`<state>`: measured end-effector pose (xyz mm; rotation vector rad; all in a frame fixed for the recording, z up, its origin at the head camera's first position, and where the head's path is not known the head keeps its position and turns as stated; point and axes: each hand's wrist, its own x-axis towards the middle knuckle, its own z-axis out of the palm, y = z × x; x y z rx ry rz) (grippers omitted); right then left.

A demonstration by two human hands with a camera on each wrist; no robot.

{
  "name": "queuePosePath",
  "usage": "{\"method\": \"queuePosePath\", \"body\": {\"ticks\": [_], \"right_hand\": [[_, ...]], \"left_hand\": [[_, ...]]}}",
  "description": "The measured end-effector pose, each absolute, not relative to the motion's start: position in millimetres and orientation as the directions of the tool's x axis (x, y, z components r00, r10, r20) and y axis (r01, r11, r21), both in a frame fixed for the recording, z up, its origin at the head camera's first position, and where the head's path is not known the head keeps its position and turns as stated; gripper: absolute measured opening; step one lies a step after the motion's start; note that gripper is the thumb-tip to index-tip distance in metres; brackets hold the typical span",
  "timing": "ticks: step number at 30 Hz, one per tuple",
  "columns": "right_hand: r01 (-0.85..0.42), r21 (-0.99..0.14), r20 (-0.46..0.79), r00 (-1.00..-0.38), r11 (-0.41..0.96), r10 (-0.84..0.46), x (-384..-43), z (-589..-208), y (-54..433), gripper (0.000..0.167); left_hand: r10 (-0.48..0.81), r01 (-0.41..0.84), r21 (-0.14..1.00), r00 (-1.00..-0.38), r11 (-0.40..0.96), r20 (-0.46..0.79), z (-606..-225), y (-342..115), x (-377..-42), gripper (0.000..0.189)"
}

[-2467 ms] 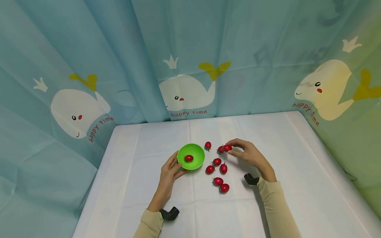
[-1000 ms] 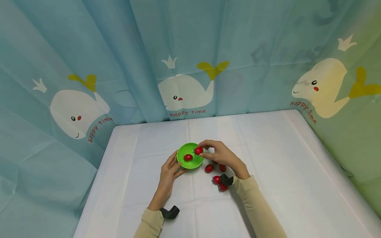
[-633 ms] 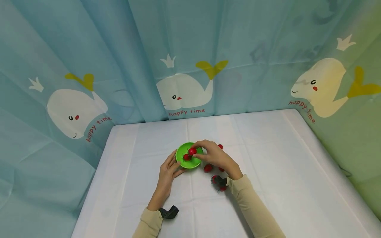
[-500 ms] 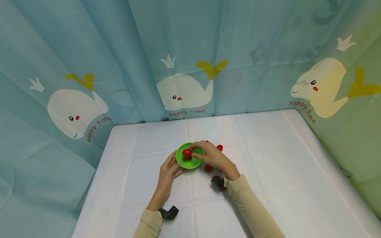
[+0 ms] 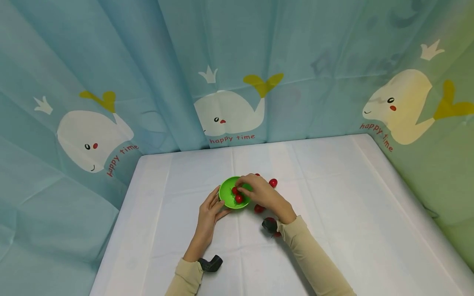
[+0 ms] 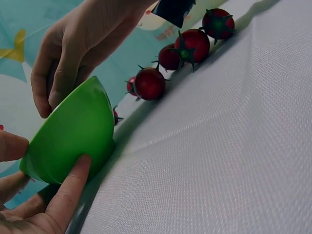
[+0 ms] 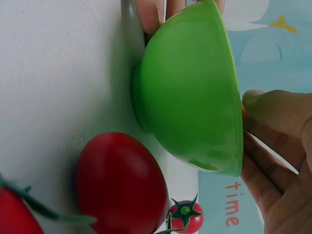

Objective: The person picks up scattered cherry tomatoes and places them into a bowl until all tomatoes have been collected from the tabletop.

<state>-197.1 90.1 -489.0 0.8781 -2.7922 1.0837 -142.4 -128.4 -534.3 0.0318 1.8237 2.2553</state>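
left hand (image 5: 207,216) has the green bowl (image 5: 226,198) held by its side, thumb up at the rim, while the right hand (image 5: 261,192) hangs over it with fingertips dipped in, and honestly i can't tell if they're pinching anything. two red tomatoes (image 5: 239,199) sit in the bowl by those fingertips, with loose tomatoes (image 5: 273,183) just right of it on the white table (image 5: 177,205), and a whale-print curtain (image 5: 148,61) hangs behind.

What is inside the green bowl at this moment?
In the head view, two red tomatoes show inside the green bowl. The right hand covers part of the bowl's right side, so anything beneath it is hidden.
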Motion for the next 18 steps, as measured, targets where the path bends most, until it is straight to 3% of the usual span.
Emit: {"method": "queuePosePath", "body": {"ticks": [9, 18], "right_hand": [[-0.44, -0.721, 0.198, -0.871, 0.535, -0.45, -190, -486, 103, 0.022], [-0.436, -0.733, 0.221, -0.879, 0.522, -0.423, -190, -487, 127, 0.022]], "left_hand": [[0.193, -0.174, 0.969, -0.971, -0.175, -0.14, -535, -128, -143, 0.058], [0.181, -0.182, 0.967, -0.972, -0.175, -0.15, -534, -127, -143, 0.058]]}}
